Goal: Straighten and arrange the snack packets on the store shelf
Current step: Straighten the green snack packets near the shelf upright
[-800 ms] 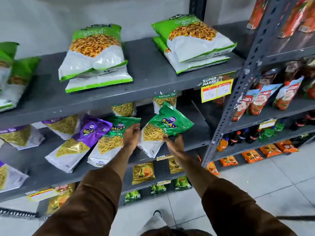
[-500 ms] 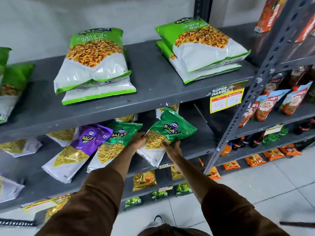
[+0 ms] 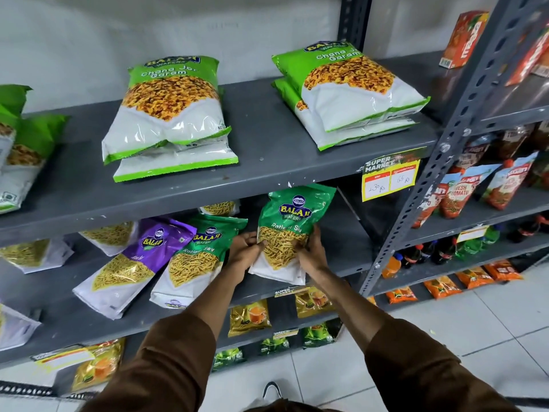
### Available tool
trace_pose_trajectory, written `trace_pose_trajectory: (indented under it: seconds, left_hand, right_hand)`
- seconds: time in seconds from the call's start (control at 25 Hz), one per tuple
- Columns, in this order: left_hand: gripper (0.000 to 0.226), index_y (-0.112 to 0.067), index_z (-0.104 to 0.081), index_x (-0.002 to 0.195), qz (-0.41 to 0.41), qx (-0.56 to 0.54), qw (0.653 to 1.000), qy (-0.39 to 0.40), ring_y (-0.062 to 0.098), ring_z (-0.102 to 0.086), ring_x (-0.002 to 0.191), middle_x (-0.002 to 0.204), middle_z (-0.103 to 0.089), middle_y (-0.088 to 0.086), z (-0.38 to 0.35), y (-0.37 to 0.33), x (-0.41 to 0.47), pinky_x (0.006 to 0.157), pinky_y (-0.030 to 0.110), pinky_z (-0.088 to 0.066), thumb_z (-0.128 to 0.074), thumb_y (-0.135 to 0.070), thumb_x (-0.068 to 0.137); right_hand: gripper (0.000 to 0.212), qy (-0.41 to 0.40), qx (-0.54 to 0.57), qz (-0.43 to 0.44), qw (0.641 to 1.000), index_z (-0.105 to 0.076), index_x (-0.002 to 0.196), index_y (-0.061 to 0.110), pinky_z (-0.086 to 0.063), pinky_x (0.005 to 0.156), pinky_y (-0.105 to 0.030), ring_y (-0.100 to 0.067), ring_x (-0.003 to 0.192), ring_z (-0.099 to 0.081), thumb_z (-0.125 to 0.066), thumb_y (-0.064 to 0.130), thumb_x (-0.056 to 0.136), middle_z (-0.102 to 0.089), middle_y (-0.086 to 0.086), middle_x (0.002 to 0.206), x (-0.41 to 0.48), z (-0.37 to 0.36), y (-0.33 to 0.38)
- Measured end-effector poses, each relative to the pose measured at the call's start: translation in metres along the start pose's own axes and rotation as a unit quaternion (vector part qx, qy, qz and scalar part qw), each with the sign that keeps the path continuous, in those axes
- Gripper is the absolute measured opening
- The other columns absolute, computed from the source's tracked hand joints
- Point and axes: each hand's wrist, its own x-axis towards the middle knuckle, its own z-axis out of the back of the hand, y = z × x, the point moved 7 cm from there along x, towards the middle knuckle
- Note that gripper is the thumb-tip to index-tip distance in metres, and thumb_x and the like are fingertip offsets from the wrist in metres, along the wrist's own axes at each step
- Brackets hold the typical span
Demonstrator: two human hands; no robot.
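A: Take the held green sev packet as the landmark. What lies furthest left of it?

B: On the same grey middle shelf, well to its left, a white packet lies flat near the frame edge. Closer in comes a purple packet, tilted with its top leaning right, and just beside that a second green sev packet, tilted the same way and touching the purple one.

A: And the hands?

B: The left hand sits on the landmark packet's left edge, fingers curled round it and pinching the lower half. The right hand mirrors it on the right edge, thumb over the front, fingers behind. Both sleeves are brown.

A: How does the packet sit?

B: Nearly upright, its top reaching up to the front lip of the upper shelf, its white bottom by the middle shelf's front edge. I cannot tell whether the bottom rests on the shelf.

A: Above it?

B: Up and to the left, a stack of chana packets lies flat; up and just to the right, a second stack. A yellow price tag hangs right of the packet's top. Further right, tomato pouches stand on the neighbouring rack.
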Motion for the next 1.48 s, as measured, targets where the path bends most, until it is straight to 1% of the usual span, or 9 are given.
trace_pose_trajectory:
  seconds: [0.12,0.24,0.48,0.68,0.8,1.0,1.2,1.36,1.48]
  left_hand:
    - [0.034,0.000,-0.067,0.111,-0.036,-0.004,0.999,0.005,0.013,-0.061,0.085,0.114,-0.070,0.028,-0.012,-0.013,-0.009,0.079,0.027,-0.052,-0.074,0.001,0.079]
    - [0.029,-0.024,-0.073,0.091,-0.055,-0.008,0.998,0.009,0.020,-0.071,0.091,0.101,-0.077,0.015,-0.024,-0.025,-0.012,0.092,0.047,-0.057,-0.080,-0.004,0.071]
    - [0.034,-0.043,-0.067,0.074,-0.115,0.013,0.993,-0.039,0.018,-0.072,0.080,0.086,-0.078,0.005,-0.046,-0.045,-0.003,0.084,0.047,-0.060,-0.085,-0.022,0.056]
    - [0.038,-0.030,-0.059,0.081,-0.118,0.035,0.990,-0.063,0.020,-0.071,0.082,0.080,-0.070,-0.002,-0.055,-0.049,-0.022,0.081,0.038,-0.058,-0.088,-0.017,0.061]
    - [0.039,-0.027,-0.061,0.086,-0.132,0.059,0.988,-0.055,0.023,-0.073,0.083,0.085,-0.073,0.001,-0.058,-0.044,-0.024,0.078,0.037,-0.057,-0.089,-0.019,0.060]
    - [0.038,-0.020,-0.051,0.082,-0.126,0.065,0.986,-0.084,0.028,-0.068,0.079,0.081,-0.070,0.011,-0.061,-0.039,-0.028,0.076,0.040,-0.055,-0.083,-0.010,0.064]
    - [0.049,-0.009,-0.053,0.108,-0.112,0.001,0.994,-0.016,0.022,-0.065,0.087,0.103,-0.069,0.019,-0.066,-0.030,-0.029,0.082,0.034,-0.054,-0.079,0.003,0.069]
    - [0.039,-0.007,-0.057,0.116,-0.163,0.013,0.984,-0.077,0.023,-0.064,0.101,0.108,-0.067,0.011,-0.021,-0.031,-0.032,0.091,0.032,-0.051,-0.071,-0.004,0.080]
    - [0.025,-0.007,-0.060,0.111,-0.186,0.018,0.971,-0.148,0.024,-0.065,0.098,0.103,-0.068,0.008,0.048,-0.022,-0.033,0.084,0.027,-0.052,-0.062,-0.005,0.086]
  right_hand:
    - [0.087,0.011,-0.019,0.028,0.999,-0.011,0.154,0.025,-0.045,0.108,-0.055,-0.026,0.128,-0.055,-0.059,-0.005,0.087,-0.055,-0.009,0.143,0.005,0.016,0.014]
    - [0.096,0.010,-0.047,0.054,0.997,-0.001,0.155,0.027,-0.039,0.114,-0.053,-0.026,0.137,-0.047,-0.060,-0.005,0.087,-0.043,-0.007,0.154,0.010,0.032,0.031]
    - [0.089,-0.019,-0.090,0.082,0.992,-0.013,0.146,0.041,-0.035,0.115,-0.057,-0.026,0.138,-0.045,-0.064,0.001,0.085,-0.049,0.003,0.151,0.031,0.059,0.040]
    - [0.083,-0.018,-0.076,0.082,0.994,-0.015,0.148,0.021,-0.035,0.113,-0.039,-0.024,0.136,-0.049,-0.064,-0.002,0.085,-0.052,-0.005,0.148,0.025,0.071,0.037]
    - [0.081,-0.011,-0.075,0.091,0.993,-0.018,0.146,0.027,-0.037,0.113,-0.058,-0.027,0.137,-0.048,-0.067,0.010,0.085,-0.054,-0.008,0.145,0.022,0.076,0.027]
    - [0.077,-0.040,-0.090,0.073,0.992,-0.020,0.141,0.031,-0.046,0.105,-0.054,-0.030,0.125,-0.058,-0.061,0.002,0.084,-0.065,-0.010,0.133,0.025,0.077,0.024]
    - [0.083,-0.046,-0.051,0.027,0.997,-0.015,0.145,0.021,-0.048,0.102,-0.056,-0.036,0.122,-0.059,-0.064,0.001,0.080,-0.057,-0.016,0.139,0.012,0.077,0.007]
    - [0.057,-0.203,0.020,0.027,0.979,-0.036,0.123,0.009,-0.052,0.091,-0.052,-0.041,0.110,-0.056,-0.065,-0.003,0.076,-0.053,-0.024,0.122,-0.020,0.064,-0.026]
    - [0.035,-0.119,0.006,0.002,0.993,-0.052,0.115,0.025,-0.054,0.085,-0.048,-0.032,0.097,-0.062,-0.054,0.003,0.087,-0.065,-0.013,0.109,-0.040,0.009,-0.053]
